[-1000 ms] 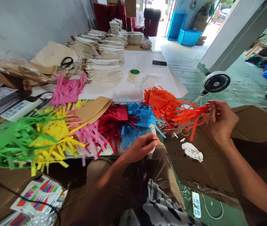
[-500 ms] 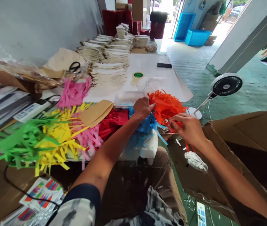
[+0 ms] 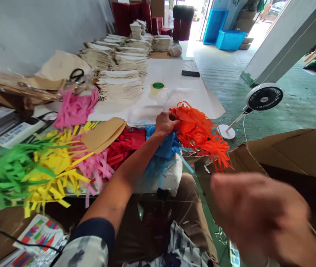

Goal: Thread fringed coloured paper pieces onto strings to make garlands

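Note:
My left hand (image 3: pixel 165 123) reaches across the table and closes its fingers on the left edge of a pile of orange paper strips (image 3: pixel 202 131). Just under that hand lies a bunch of blue strips (image 3: pixel 165 150). My right hand (image 3: pixel 258 215) is near the camera at the lower right, smeared by motion, and its fingers cannot be made out. Along the table edge lie more strip piles: red (image 3: pixel 126 142), pink (image 3: pixel 96 167), yellow (image 3: pixel 54 167) and green (image 3: pixel 4 174).
A brown envelope (image 3: pixel 103 134) lies on the strips. Stacks of beige paper bags (image 3: pixel 121 70), scissors (image 3: pixel 77 74), a tape roll (image 3: pixel 158 87) and a phone (image 3: pixel 190 73) are farther back. An open cardboard box (image 3: pixel 286 155) stands at my right, a small fan (image 3: pixel 262 99) on the floor behind it.
My right hand has left the orange strips and swung down toward the camera, blurred. My left hand has stayed at the orange pile's left edge, fingers now closed on it.

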Motion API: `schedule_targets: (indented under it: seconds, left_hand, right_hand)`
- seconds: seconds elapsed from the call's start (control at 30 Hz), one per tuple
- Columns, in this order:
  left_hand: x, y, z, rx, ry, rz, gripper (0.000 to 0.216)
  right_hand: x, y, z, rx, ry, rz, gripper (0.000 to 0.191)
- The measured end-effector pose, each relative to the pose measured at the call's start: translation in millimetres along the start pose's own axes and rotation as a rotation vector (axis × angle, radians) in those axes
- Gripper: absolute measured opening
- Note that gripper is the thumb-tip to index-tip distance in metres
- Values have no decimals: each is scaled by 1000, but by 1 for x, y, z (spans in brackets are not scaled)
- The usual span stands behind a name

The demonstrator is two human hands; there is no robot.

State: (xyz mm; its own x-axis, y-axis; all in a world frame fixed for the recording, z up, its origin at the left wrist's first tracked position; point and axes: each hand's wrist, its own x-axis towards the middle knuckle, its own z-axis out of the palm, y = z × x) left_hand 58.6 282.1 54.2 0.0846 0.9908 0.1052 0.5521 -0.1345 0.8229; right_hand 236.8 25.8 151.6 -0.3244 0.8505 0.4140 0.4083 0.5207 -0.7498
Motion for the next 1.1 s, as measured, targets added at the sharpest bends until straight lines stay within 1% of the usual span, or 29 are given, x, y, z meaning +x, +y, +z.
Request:
schedule_targets:
  seconds: [0.03,0.07,0.1,0.13,0.2,0.23,0.27,0.33,0.4,0.5,0.6,0.77,0.9,1.1]
  left_hand:
    - [-1,-1,0,-17,-4,15,17]
    - [-2,-3,-1,-29,-6,28,17]
    - [-3,-4,-1,-38,-7,40,17]
    - [-4,-5,-2,-49,-11,56,17]
    - [-5,-7,-3,-96,-29,84,17]
    - [-5,-8,-4,-134,-41,87,17]
    - [-6,-8,-4,-179,-55,80,18]
    - [-5,-9,-5,-287,-91,26,21]
    - [-4,-9,-6,-396,-135,-50,24]
    - [-4,-7,-7,-493,-181,-114,25]
    - [-4,-7,-7,-525,-183,-118,27]
    - [-4,-9,-4,-542,-202,-78,27]
    - [-4,-8,-5,-549,-228,-80,22]
    - [-5,-9,-3,-552,-238,-86,19]
  right_hand:
    - [21,17,1,8,54,-41,29]
    - [42,37,4,-74,141,-51,22]
    - [63,57,8,-214,202,-33,20]
    - [81,79,12,-354,209,-21,19]
    - [110,121,22,-592,173,34,13]
    - [120,138,27,-697,131,49,18]
    - [128,153,31,-783,106,60,23]
    - [137,174,36,-904,64,48,24]
    - [140,183,37,-956,46,25,26]
    - [140,187,34,-956,27,7,29]
    - [139,189,30,-926,8,-11,28]
    - [138,192,28,-766,24,-10,24]
    - [137,195,25,-662,75,-2,24]
    - [138,200,22,-445,202,48,18]
